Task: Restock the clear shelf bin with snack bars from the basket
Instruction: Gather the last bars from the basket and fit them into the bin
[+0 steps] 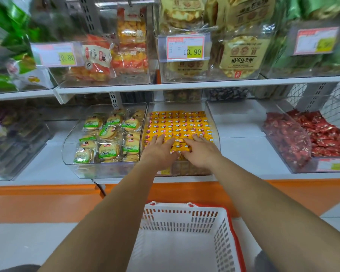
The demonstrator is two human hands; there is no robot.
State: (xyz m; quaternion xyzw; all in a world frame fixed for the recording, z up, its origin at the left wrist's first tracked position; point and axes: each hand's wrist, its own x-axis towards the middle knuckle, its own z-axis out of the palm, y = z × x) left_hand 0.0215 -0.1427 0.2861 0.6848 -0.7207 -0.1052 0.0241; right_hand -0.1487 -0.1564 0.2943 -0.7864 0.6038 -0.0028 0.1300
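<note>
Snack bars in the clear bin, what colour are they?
The snack bars are yellow with small red and white marks, clearest in the head view.

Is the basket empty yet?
Empty as far as visible: the basket shows a bare white floor; its near end is out of frame.

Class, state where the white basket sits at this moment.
In the head view, the white basket sits bottom centre, nearest the person, just below and in front of the clear bin filled with yellow snack bars.
</note>
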